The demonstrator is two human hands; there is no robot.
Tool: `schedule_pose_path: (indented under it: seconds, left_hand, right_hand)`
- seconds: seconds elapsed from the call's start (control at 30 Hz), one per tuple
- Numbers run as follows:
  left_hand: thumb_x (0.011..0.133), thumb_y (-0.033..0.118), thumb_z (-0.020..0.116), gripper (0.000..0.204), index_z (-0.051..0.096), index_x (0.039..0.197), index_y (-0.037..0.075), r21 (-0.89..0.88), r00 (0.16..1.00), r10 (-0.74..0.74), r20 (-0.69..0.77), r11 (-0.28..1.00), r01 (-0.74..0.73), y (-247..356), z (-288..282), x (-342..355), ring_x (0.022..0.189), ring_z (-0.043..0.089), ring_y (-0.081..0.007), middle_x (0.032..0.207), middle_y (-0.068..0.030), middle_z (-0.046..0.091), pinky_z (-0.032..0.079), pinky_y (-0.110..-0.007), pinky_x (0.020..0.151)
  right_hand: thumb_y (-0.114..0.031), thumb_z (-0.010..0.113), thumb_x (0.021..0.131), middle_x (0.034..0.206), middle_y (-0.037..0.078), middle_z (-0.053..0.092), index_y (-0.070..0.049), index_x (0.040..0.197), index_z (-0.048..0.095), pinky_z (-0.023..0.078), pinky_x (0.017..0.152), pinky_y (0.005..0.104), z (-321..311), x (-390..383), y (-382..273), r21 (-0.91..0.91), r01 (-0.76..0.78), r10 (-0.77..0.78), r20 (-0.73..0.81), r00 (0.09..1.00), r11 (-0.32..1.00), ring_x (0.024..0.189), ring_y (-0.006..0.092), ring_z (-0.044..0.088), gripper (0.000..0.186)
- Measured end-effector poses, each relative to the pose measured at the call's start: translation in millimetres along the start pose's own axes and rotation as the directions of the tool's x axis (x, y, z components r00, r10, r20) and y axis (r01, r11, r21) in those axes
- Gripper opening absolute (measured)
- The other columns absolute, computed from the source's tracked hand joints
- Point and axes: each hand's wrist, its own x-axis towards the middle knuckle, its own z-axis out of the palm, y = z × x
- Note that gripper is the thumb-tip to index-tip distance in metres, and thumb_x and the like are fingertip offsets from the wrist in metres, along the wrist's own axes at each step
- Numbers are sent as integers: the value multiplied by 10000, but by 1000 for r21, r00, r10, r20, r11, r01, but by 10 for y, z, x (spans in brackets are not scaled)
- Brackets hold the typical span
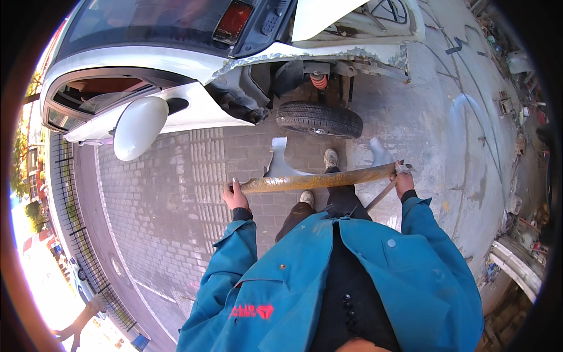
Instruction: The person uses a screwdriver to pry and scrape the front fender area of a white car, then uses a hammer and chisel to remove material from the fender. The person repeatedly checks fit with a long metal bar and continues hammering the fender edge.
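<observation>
I hold a car fender (316, 180) crosswise in front of my legs. Its long near edge is yellowish and stained, and silvery parts of it extend toward the car on either side of an arched gap. My left hand (237, 196) is closed round the left end, thumb on top. At the opposite end, my right hand (404, 182) grips the fender near a jagged tip. A thin brownish bar (381, 196) slants down from beside my right hand; whether it belongs to the fender is unclear. Ahead stands a white car (141, 61) with its front wheel (319, 119) exposed.
A red coil spring (319, 81) shows above the wheel. The car's mirror (141, 128) juts out at left, and torn metal edges (240, 97) surround the wheel opening. Grey paving bricks (158, 193) meet concrete (434, 146). Scrap parts (522, 258) line the right side.
</observation>
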Motion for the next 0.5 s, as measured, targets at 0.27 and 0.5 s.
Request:
schedule_pose_path:
  seconds: [0.27, 0.5]
  left_hand:
    - [946, 305, 761, 402, 695, 1168, -24, 111, 998, -45, -41, 993, 50, -927, -745, -132, 1036, 603, -284, 1127, -181, 608, 498, -420, 932]
    - [919, 246, 773, 444, 661, 1235, -46, 207, 999, -44, -22, 977, 47, -862, -1003, -153, 1057, 585, -293, 1186, -186, 577, 498, -417, 943]
  right_hand:
    - [-419, 755, 990, 789, 21, 630, -43, 995, 695, 475, 607, 311, 133, -473, 841, -98, -66, 66, 1, 998, 993, 616, 117, 552, 381]
    - [-419, 769, 978, 873, 38, 662, -15, 1093, 710, 526, 621, 303, 147, -787, 1213, -135, -127, 118, -75, 990, 983, 672, 123, 595, 424]
